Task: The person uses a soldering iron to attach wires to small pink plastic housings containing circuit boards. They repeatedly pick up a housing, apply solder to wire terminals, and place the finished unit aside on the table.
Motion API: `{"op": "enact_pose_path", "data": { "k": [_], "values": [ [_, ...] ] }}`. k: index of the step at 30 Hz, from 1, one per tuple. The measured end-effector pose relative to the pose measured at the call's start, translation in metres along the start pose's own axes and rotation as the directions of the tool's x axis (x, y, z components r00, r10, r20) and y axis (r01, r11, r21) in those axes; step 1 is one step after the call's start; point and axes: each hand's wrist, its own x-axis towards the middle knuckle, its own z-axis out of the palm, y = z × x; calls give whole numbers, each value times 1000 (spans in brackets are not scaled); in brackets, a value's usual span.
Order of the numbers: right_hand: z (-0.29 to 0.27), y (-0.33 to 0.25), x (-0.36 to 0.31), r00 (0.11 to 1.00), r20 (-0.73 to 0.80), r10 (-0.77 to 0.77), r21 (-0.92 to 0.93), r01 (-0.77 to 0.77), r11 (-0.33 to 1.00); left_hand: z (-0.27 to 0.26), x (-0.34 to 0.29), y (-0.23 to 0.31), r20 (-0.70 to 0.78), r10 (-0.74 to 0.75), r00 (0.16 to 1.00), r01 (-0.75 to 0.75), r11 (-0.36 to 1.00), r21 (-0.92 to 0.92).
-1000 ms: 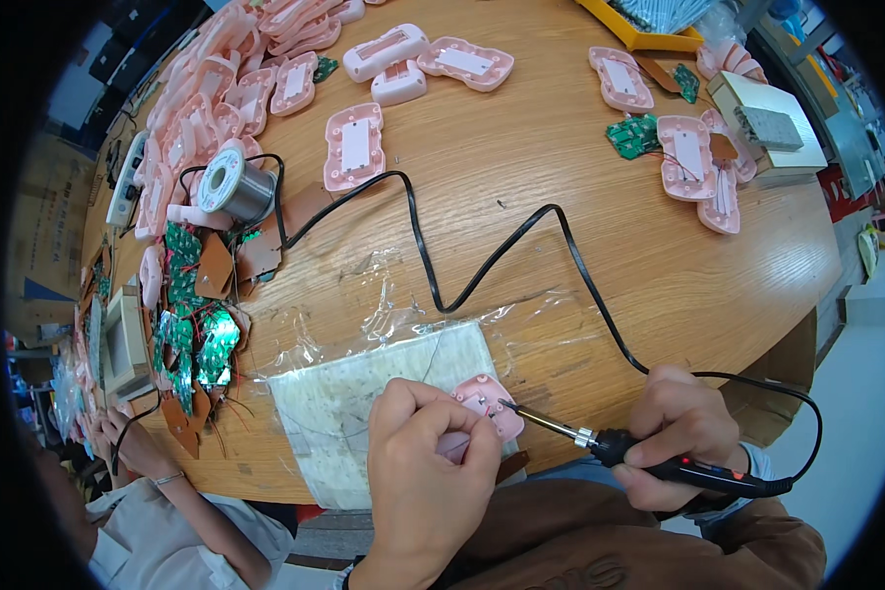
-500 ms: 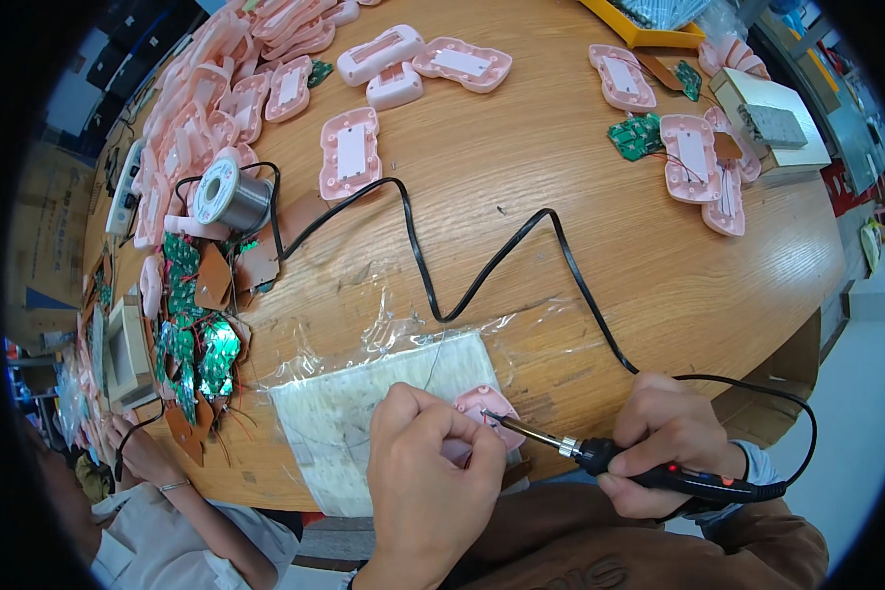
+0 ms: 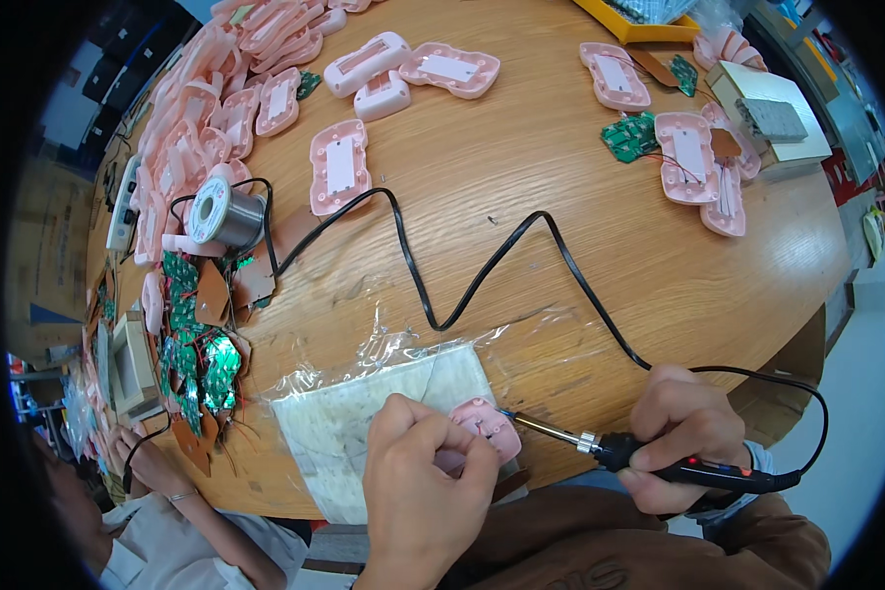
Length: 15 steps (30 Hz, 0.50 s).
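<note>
My right hand (image 3: 683, 438) grips the black handle of a soldering iron (image 3: 615, 451). Its metal tip points left and sits just off the far right edge of a small pink plastic shell (image 3: 497, 428). Over the near left part of that shell, my left hand (image 3: 423, 492) has thumb and fingers pinched together. A thin grey strand that looks like solder wire runs up from behind those fingers; the pinch point itself is partly hidden. Under the shell lies a pale, stained mat (image 3: 324, 428) with clear plastic film around it.
A solder spool (image 3: 241, 216) stands at the left beside green circuit boards (image 3: 221, 369) and heaped pink shells (image 3: 182, 147). The iron's black cord (image 3: 418, 285) zigzags across the table. More shells and a board (image 3: 629, 138) lie far right. A co-worker's arm (image 3: 211, 536) is at lower left.
The soldering iron's tip has lifted off the inside of the shell and moved right with my right hand. My left hand stays pinched by the shell. The view has shifted slightly.
</note>
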Motion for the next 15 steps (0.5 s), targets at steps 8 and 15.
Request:
{"op": "enact_pose_path", "data": {
  "k": [8,15],
  "values": [
    [1,2,-3,1000,-13,6,17,-6,1000,-1,0,0,18,-22,1000,23,999,-30],
    [0,2,-4,1000,-14,14,17,-14,1000,-1,1,0,21,-15,1000,16,999,-35]
  ]
}}
